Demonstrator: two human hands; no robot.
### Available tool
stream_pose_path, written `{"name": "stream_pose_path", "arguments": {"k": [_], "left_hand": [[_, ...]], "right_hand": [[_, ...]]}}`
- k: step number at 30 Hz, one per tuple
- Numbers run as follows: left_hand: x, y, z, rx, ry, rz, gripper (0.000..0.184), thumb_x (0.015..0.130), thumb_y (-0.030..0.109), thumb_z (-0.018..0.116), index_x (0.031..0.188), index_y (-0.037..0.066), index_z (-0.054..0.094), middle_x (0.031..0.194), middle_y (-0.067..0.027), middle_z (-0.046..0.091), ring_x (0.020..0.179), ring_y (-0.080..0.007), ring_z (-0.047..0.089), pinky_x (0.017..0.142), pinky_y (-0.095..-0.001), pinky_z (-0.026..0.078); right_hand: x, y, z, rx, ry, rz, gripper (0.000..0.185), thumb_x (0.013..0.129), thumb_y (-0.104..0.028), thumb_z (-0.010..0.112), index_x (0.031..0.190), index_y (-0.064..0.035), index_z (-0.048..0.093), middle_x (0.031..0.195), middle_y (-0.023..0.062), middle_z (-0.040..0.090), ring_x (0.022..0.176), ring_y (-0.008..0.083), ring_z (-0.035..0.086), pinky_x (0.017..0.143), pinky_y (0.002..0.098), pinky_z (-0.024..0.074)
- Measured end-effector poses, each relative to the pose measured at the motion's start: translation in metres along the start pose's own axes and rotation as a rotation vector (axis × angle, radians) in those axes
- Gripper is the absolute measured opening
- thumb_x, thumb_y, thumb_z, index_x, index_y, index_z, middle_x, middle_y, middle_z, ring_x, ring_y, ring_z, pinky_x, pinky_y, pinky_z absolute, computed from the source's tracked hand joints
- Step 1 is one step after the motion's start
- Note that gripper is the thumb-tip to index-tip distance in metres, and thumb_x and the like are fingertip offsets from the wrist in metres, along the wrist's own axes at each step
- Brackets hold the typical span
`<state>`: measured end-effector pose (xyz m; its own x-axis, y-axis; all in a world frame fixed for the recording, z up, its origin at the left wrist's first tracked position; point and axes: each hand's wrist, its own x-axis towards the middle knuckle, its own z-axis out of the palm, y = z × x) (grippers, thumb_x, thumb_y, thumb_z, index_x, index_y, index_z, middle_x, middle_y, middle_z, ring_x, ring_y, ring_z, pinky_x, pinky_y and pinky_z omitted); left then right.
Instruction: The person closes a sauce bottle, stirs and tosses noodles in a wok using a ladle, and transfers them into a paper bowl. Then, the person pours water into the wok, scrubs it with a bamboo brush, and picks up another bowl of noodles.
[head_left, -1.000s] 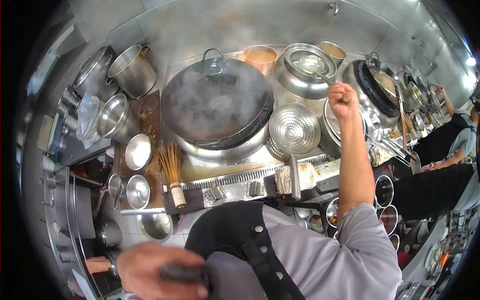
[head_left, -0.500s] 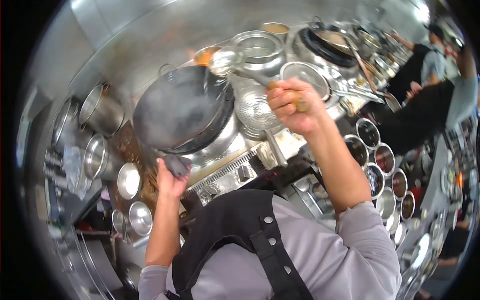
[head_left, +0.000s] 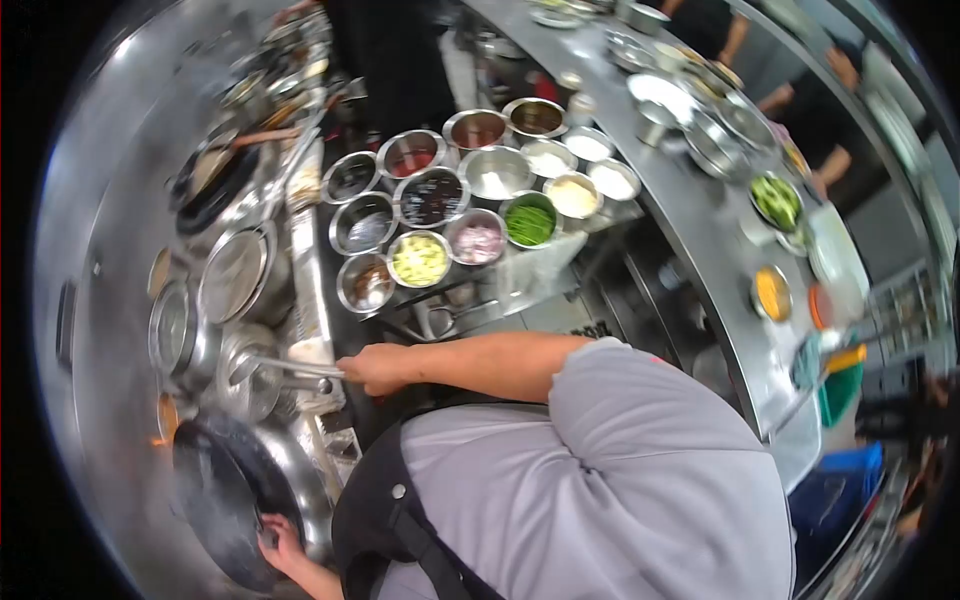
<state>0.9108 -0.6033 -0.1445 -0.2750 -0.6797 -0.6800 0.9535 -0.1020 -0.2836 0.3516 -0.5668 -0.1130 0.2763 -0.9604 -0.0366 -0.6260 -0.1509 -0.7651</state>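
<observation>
My right hand [head_left: 378, 369] is closed on the handle of a metal ladle [head_left: 300, 368]. The ladle reaches left over a perforated strainer [head_left: 255, 385], where its bowl is blurred among other metal. At the lower left my left hand [head_left: 284, 545] is at the rim of a large dark wok [head_left: 215, 500], its fingers closed around a small dark grey cloth [head_left: 268, 537]. Steam hazes the wok's inside, so its contents cannot be made out.
Several steel bowls hold green herbs [head_left: 529, 224], chopped pale vegetable [head_left: 420, 260] and dark sauce [head_left: 432, 197]. A steel counter [head_left: 690, 250] runs along the right. A second wok [head_left: 215, 195] sits farther up the stove. Other people stand at the far side.
My view has swung right, towards the bowls and the counter. My right hand has lowered the ladle from its raised position. My left hand is now at the wok's rim.
</observation>
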Motion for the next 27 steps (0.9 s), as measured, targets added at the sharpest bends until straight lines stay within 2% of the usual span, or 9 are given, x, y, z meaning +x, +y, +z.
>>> {"name": "stream_pose_path", "arguments": {"k": [3,6,7,11,15,17,23,25,27], "left_hand": [[0.002,0.01,0.002,0.209,-0.018,-0.072,0.04,0.07,-0.001,0.071,0.108,-0.006,0.061,0.103,-0.0182,0.062,0.099,-0.0329,0.065,0.078,-0.0345,0.063],[0.001,0.045,-0.004,0.511,-0.069,0.25,0.037,0.08,0.006,0.065,0.112,-0.005,0.053,0.095,-0.0182,0.058,0.09,-0.0331,0.062,0.078,-0.0408,0.06],[0.007,0.047,-0.013,0.477,-0.076,0.62,0.026,0.083,0.011,0.066,0.104,0.001,0.055,0.096,-0.0133,0.06,0.089,-0.03,0.063,0.075,-0.0459,0.06],[-0.028,0.049,-0.04,0.686,-0.162,0.718,0.013,0.092,0.013,0.064,0.103,0.005,0.06,0.099,-0.0093,0.06,0.089,-0.0249,0.058,0.068,-0.0425,0.057],[-0.065,-0.036,-0.041,0.756,0.015,1.15,0.025,0.086,0.007,0.073,0.109,0.006,0.064,0.105,-0.0059,0.063,0.093,-0.0217,0.062,0.073,-0.0445,0.054],[-0.065,-0.035,-0.044,0.8,0.039,1.312,0.03,0.079,0.003,0.074,0.107,0.002,0.063,0.094,-0.0065,0.064,0.079,-0.0224,0.063,0.066,-0.0391,0.053],[-0.094,-0.122,-0.01,0.999,0.123,1.787,0.046,0.077,-0.003,0.07,0.118,-0.002,0.05,0.108,-0.0117,0.06,0.097,-0.0226,0.062,0.087,-0.0359,0.05],[-0.1,-0.134,-0.01,1.042,0.157,1.781,0.057,0.079,0.0,0.07,0.129,-0.005,0.044,0.118,-0.0152,0.057,0.105,-0.0264,0.061,0.093,-0.0386,0.048],[-0.102,-0.141,-0.013,1.34,0.391,1.906,0.065,0.08,0.005,0.07,0.137,-0.006,0.04,0.123,-0.0205,0.057,0.113,-0.0337,0.059,0.101,-0.041,0.044]], "right_hand": [[-0.033,-0.015,-0.018,-0.01,-0.021,0.045,0.062,0.079,-0.009,0.063,0.139,-0.0133,0.05,0.095,0.0247,0.069,0.092,0.0441,0.067,0.081,0.0522,0.0517],[-0.047,-0.015,-0.02,0.083,0.047,-0.023,0.056,0.08,-0.013,0.064,0.134,-0.0129,0.052,0.094,0.0242,0.069,0.091,0.0457,0.066,0.079,0.053,0.0517],[-0.049,-0.019,-0.02,0.142,0.115,-0.105,0.045,0.081,-0.016,0.064,0.125,-0.0101,0.055,0.092,0.0237,0.069,0.088,0.0472,0.066,0.077,0.0543,0.0514],[-0.04,-0.031,-0.019,0.128,0.079,-0.109,0.061,0.08,-0.018,0.067,0.138,-0.0107,0.051,0.098,0.0267,0.069,0.091,0.0465,0.067,0.08,0.0522,0.053],[-0.02,-0.069,-0.029,0.19,0.012,-0.211,0.066,0.084,-0.014,0.07,0.146,-0.0114,0.046,0.106,0.0282,0.069,0.098,0.0453,0.068,0.085,0.0465,0.0536],[-0.004,-0.088,-0.026,0.222,-0.04,-0.195,0.068,0.085,-0.012,0.071,0.148,-0.0122,0.046,0.106,0.0277,0.069,0.099,0.0426,0.068,0.086,0.0443,0.0532],[0.043,-0.152,-0.023,0.189,-0.28,-0.082,0.069,0.083,-0.009,0.068,0.149,-0.0099,0.046,0.089,0.0179,0.069,0.07,0.0202,0.066,0.073,0.036,0.0541],[0.063,-0.151,-0.005,0.194,-0.333,-0.059,0.068,0.083,-0.009,0.067,0.148,-0.0096,0.047,0.093,0.0217,0.07,0.075,0.0297,0.07,0.076,0.041,0.0548],[0.083,-0.134,0.02,0.004,-0.178,-0.419,0.068,0.083,-0.01,0.066,0.148,-0.0093,0.045,0.099,0.0259,0.07,0.087,0.0423,0.069,0.081,0.0471,0.0544]]}}
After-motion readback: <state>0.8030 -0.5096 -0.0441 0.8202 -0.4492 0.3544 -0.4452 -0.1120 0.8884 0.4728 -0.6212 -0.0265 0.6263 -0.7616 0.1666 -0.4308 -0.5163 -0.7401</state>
